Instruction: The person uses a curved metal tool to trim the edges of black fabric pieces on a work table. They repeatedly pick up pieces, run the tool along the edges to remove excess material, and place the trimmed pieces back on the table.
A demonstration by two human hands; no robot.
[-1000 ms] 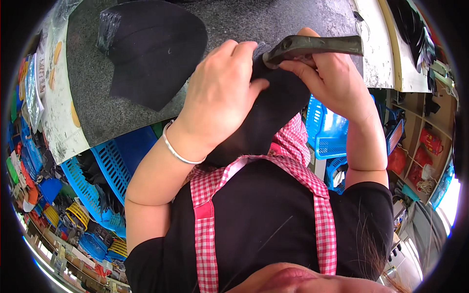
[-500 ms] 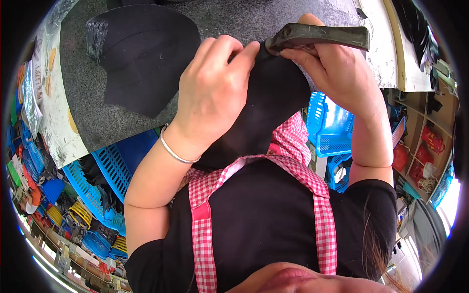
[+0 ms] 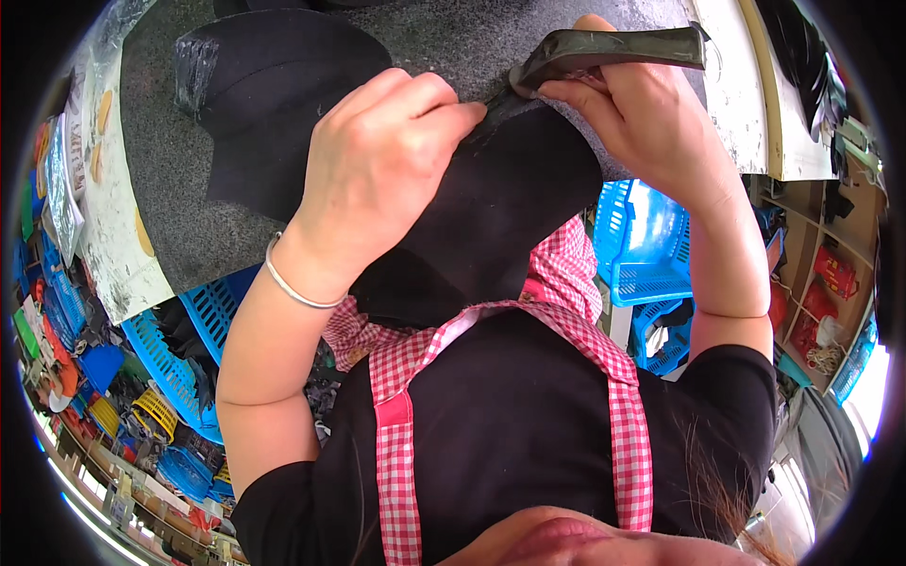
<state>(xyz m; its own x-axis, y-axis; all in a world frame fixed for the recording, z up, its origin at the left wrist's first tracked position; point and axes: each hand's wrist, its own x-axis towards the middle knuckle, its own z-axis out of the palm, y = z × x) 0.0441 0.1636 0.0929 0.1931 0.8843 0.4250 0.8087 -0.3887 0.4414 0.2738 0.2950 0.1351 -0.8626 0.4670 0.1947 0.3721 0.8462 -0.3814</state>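
Note:
My right hand (image 3: 642, 118) is closed around a hammer, its dark metal head (image 3: 623, 49) lying over the fist with the round face toward the left. Beneath it a black shaped piece of leather or fabric (image 3: 528, 174) hangs over the near edge of the dark table. My left hand (image 3: 382, 156) pinches the upper edge of that piece between thumb and forefinger, left of the hammer's face. On the table to the left lies another black cut piece (image 3: 274, 94) with a shiny, whitish patch at its corner.
The table has a dark speckled mat (image 3: 170, 217) with a pale border. Blue plastic baskets stand below it, one basket (image 3: 651, 245) at the right and another (image 3: 170, 363) at the left. Shelves (image 3: 812, 255) with red bags are on the far right.
My left hand has moved left and slightly down along the piece, away from the hammer. The hammer has lifted slightly, and more of the piece's upper edge shows.

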